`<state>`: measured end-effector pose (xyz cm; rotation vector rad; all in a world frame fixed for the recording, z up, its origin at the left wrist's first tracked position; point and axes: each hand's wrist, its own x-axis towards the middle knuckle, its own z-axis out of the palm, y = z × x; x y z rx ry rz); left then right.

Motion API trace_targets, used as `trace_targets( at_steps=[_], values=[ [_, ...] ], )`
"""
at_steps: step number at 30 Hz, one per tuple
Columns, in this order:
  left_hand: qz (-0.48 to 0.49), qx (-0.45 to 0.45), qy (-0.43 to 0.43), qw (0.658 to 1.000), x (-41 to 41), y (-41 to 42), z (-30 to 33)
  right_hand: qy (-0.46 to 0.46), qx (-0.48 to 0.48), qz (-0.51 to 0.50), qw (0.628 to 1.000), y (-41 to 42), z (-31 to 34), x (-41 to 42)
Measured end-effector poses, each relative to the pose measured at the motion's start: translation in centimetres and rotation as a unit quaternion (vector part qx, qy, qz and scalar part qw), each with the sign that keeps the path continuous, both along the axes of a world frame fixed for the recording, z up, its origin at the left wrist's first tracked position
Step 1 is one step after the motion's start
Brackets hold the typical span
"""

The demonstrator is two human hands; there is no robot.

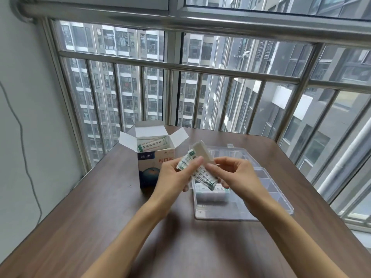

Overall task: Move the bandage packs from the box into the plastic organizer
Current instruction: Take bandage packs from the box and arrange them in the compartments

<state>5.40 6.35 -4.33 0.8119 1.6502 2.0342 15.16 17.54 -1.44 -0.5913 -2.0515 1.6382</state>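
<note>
A blue and white bandage box point(152, 157) stands open on the brown table, with white and green packs point(152, 145) still inside it. To its right lies a clear plastic organizer point(267, 183) with its lid open. Packs point(208, 188) lie in its near left compartment. My left hand point(176, 175) and my right hand point(232, 173) together hold a stack of bandage packs point(200, 171) above the organizer's left edge. A white strip point(201, 152) sticks up from the stack, and my right fingers pinch near it.
The table point(100, 207) stands against a metal window railing point(180, 65) at the back. A white wall with a hanging grey cable point(22, 133) is on the left. Bare tabletop lies in front of the box and organizer.
</note>
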Motion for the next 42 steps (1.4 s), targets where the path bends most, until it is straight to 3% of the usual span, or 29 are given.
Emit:
trace_targets(
  at_steps=[4, 6, 8, 11, 14, 17, 18, 19, 21, 23, 29, 34, 42],
  values=[
    [-0.008, -0.020, -0.025, 0.999, 0.1, 0.2, -0.2, -0.001, -0.061, -0.017, 0.998, 0.2, -0.8, 0.3],
    [0.009, -0.024, -0.032, 0.999, 0.1, 0.3, -0.2, 0.038, -0.027, -0.063, 0.997, 0.2, -0.9, 0.4],
    [0.021, -0.032, -0.042, 0.998, -0.1, 0.3, -0.2, 0.088, 0.126, -0.143, 0.978, 0.7, -1.3, 0.7],
    [0.025, -0.054, -0.050, 0.997, -0.4, 0.2, -0.3, 0.107, 0.385, -0.199, 0.895, 1.7, -1.5, 1.0],
    [-0.020, -0.042, -0.066, 0.997, -0.4, 0.1, -0.2, 0.115, 0.523, -0.170, 0.827, 2.2, -1.8, 1.0],
    [-0.053, -0.046, -0.061, 0.996, 0.1, 0.2, 0.0, 0.100, 0.582, -0.120, 0.798, 2.4, -1.9, 0.9],
    [-0.051, -0.045, -0.058, 0.996, 0.2, 0.2, -0.1, 0.095, 0.572, -0.108, 0.808, 2.3, -1.7, 0.9],
    [-0.045, -0.042, -0.057, 0.996, 0.1, 0.2, -0.2, 0.092, 0.525, -0.092, 0.841, 2.2, -1.5, 0.9],
    [-0.029, -0.034, -0.054, 0.998, -0.1, 0.1, -0.3, 0.080, 0.326, -0.042, 0.941, 1.6, -0.7, 1.0],
    [-0.016, -0.031, -0.040, 0.999, -0.2, 0.1, -0.3, 0.064, 0.138, 0.002, 0.988, 1.1, 0.1, 0.9],
    [0.024, 0.000, -0.010, 1.000, -0.3, -0.2, 0.3, 0.038, 0.062, -0.047, 0.996, 2.5, 0.5, 0.9],
    [0.139, 0.056, 0.001, 0.989, -1.3, -0.7, 0.8, -0.079, 0.153, 0.001, 0.985, 3.4, -0.4, 1.7],
    [0.136, 0.048, -0.006, 0.990, -1.3, -0.6, 0.6, -0.161, 0.319, 0.046, 0.933, 3.5, -0.6, 0.8]
  ],
)
